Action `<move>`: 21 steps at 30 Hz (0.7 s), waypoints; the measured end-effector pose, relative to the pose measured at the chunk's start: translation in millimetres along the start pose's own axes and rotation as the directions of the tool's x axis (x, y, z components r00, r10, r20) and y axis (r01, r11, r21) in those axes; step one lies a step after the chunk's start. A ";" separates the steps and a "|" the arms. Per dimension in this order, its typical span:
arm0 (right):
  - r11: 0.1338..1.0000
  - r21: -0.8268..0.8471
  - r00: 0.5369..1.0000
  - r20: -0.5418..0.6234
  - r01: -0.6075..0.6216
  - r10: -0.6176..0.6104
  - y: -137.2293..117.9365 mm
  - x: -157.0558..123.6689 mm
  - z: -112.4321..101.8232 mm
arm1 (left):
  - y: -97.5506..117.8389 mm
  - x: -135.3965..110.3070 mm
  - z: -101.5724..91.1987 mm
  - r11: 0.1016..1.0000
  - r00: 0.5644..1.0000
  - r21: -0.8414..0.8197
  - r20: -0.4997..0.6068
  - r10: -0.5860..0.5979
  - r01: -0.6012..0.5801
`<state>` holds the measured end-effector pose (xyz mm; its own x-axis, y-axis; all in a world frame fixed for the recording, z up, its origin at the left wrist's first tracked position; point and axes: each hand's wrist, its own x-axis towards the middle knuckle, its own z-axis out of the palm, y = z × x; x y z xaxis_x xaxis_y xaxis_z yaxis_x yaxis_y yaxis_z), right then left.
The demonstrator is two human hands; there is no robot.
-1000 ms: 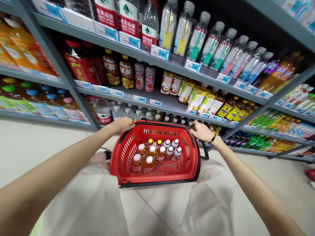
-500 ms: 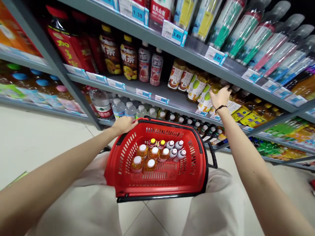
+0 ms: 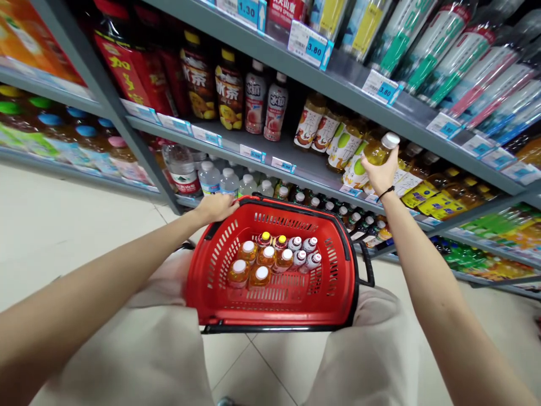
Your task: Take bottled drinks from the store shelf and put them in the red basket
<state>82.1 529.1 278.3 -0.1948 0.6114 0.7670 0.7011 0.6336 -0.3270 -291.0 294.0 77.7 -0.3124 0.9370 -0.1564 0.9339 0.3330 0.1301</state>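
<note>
My right hand (image 3: 384,172) is wrapped round a tea bottle (image 3: 377,151) with a white cap, tilted at the front of the middle shelf. Beside it on the left stand tea bottles with white and green labels (image 3: 345,148). My left hand (image 3: 217,208) is closed on the rim of a red shopping basket (image 3: 198,304), at its far left corner. Inside the basket, several amber bottles with white caps (image 3: 262,274) stand near two yellow-capped bottles (image 3: 265,239) and some small white-capped bottles (image 3: 310,244). The basket sits between my knees.
A grey shelf edge (image 3: 338,93) with price tags runs above my right hand. Dark lemon tea bottles (image 3: 228,93) and pink-labelled bottles (image 3: 276,107) stand further left. Low shelves hold water bottles (image 3: 181,169). The basket's black handle (image 3: 367,265) sticks out on the right.
My right hand has drawn the tea bottle up and forward from its row, so its white cap now shows. My left hand stays on the basket rim. The view has shifted slightly.
</note>
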 end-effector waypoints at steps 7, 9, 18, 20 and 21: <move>0.984 -0.022 0.978 -0.102 0.179 -0.180 -36.0 -22.0 -26.6 | 18.9 -1.9 -24.6 0.996 0.998 -0.058 -0.005 -0.063 0.063; 0.972 0.013 0.966 -0.119 0.233 -0.230 -57.6 -29.6 -48.5 | 31.9 -14.3 -42.5 0.988 0.998 -0.153 -0.062 -0.016 0.006; 0.792 0.591 0.978 0.207 -0.151 0.033 -148.0 -156.8 -100.6 | 167.6 -133.0 -86.7 0.538 0.768 -0.548 -0.450 0.456 -0.641; 0.740 0.626 0.959 0.270 -0.245 0.089 -147.9 -181.2 -96.8 | 181.3 -138.9 -75.9 0.552 0.800 -0.582 -0.376 0.468 -0.597; 0.713 0.648 0.951 0.296 -0.266 0.086 -144.1 -188.5 -93.4 | 183.4 -139.3 -70.9 0.568 0.814 -0.588 -0.353 0.461 -0.576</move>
<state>81.8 278.3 232.5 -0.3276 0.7766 0.5381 0.1076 0.5964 -0.7954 -88.5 232.0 192.7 0.1145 0.9536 0.2785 0.6078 -0.2890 0.7396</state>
